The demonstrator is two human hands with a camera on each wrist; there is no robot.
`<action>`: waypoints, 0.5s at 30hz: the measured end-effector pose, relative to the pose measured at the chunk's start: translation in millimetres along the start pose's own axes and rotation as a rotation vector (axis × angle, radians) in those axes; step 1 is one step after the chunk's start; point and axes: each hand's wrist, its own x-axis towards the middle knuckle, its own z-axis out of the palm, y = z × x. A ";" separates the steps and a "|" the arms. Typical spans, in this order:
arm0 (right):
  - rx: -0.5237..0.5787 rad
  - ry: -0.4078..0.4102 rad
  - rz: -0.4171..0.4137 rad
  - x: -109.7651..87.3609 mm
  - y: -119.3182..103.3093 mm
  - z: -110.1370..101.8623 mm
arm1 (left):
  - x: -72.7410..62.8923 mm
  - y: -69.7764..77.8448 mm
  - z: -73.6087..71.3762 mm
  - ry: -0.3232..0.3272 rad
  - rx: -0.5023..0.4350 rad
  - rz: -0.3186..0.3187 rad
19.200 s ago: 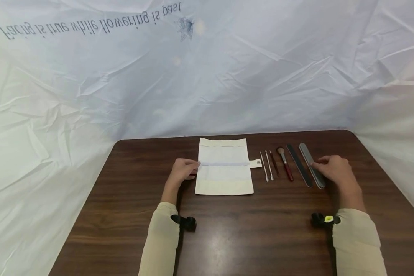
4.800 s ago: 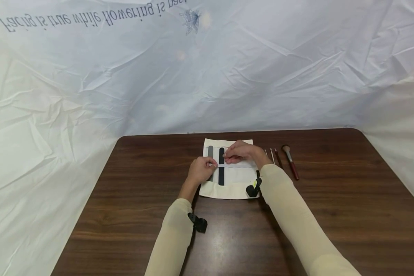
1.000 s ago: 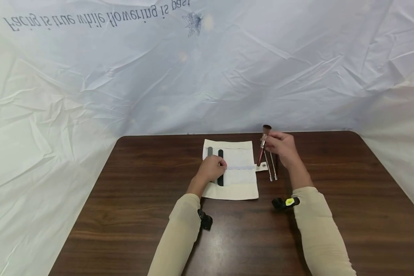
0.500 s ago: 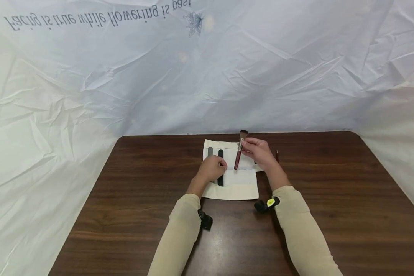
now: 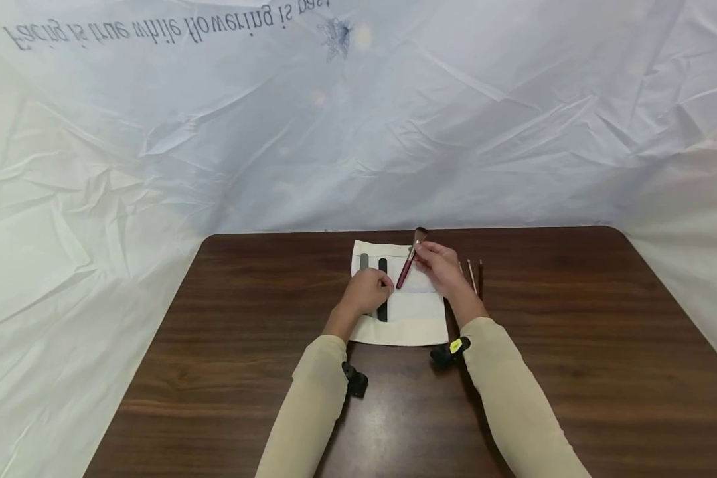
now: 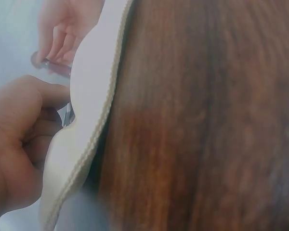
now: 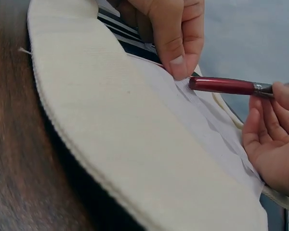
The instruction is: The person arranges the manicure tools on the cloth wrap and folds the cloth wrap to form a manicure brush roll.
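Observation:
A cream cloth tool roll (image 5: 415, 333) lies unfolded on the table, a grey nail file (image 5: 364, 260) and a black nail file (image 5: 383, 312) lying side by side under its cross band. My left hand (image 5: 364, 292) reaches over both files, and thumb and finger pinch the white elastic band (image 7: 209, 115), seen in the right wrist view. My right hand (image 5: 443, 269) holds a makeup brush (image 5: 405, 269) near its metal collar, bristles up and away. The brush's dark red handle slants down, its end close to the band beside my left fingertips.
Right of the roll lie slim metal tools (image 5: 471, 273), partly hidden by my right hand, and a thin dark red tool (image 5: 480, 282). A brown wooden table (image 5: 585, 345) bears everything. A white sheet (image 5: 430, 146) hangs behind its far edge.
Both nail files have gone from the table into the roll. My right hand has picked up the brush and carried it left over the roll, while my left hand lately stays put.

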 end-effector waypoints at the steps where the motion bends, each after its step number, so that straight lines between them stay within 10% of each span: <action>1: 0.015 0.006 -0.007 0.1 -0.1 0.2 | 0.0 0.1 0.0 0.000 0.000 -0.001; 15: -0.188 -0.032 0.043 5.2 -5.0 4.0 | -2.4 1.2 -2.0 0.004 -0.038 0.004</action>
